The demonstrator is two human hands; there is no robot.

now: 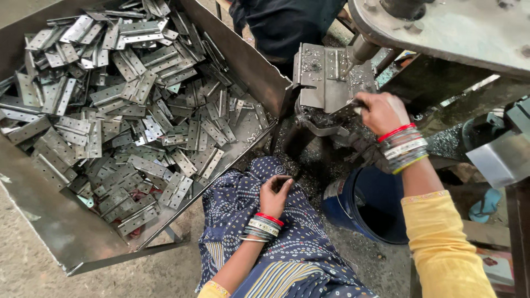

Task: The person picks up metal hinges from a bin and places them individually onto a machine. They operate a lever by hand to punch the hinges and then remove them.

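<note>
My right hand (381,112) is closed around a small dark handle or piece at the right edge of a grey metal hinge plate (323,77) that lies on the machine's jig under a round spindle (361,51). My left hand (274,194) rests on my knee, on blue patterned cloth (237,204), with its fingers curled in; whether it holds a small piece I cannot tell. Both wrists wear several bangles.
A big sheet-metal tray (44,221) on the left holds a heap of several grey hinge leaves (132,110). A blue bucket (364,209) stands below the machine. The heavy machine table (464,27) fills the upper right. Another person in dark clothes (287,22) stands behind.
</note>
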